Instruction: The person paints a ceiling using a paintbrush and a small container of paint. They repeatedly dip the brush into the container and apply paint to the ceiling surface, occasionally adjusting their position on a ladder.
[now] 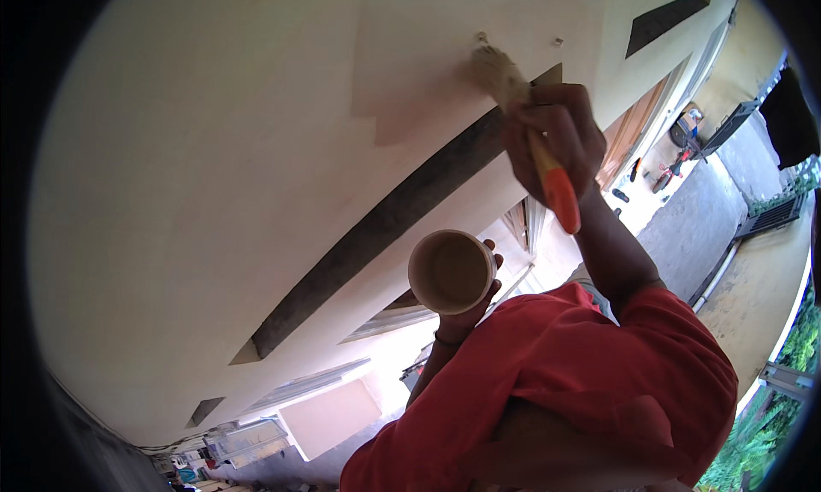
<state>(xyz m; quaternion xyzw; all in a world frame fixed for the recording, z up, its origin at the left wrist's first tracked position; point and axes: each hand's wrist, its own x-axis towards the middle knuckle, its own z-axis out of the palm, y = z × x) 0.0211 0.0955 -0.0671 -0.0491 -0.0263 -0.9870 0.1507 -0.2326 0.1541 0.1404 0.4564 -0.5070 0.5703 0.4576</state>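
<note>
My right hand (556, 137) is closed around the handle of a paintbrush (552, 176), which is wooden with an orange-red end. Its pale bristles (498, 67) touch a cream-coloured painted surface (256, 124). Beside them spreads a slightly darker, pinkish patch (402, 90) with straight edges. Lower down, my left hand (466, 315) grips a round pale cup (451, 272) from below and the side, its mouth facing the view. What the cup contains is hard to make out. My left fingers show partly at its right rim.
A long dark recessed slot (385, 227) crosses the surface near both hands, with another dark opening (667, 22) at upper right. Two small fittings stick out near a fixture (558, 41). Far below lie a paved driveway (684, 244), a dark gate (731, 129) and a red bicycle (671, 171).
</note>
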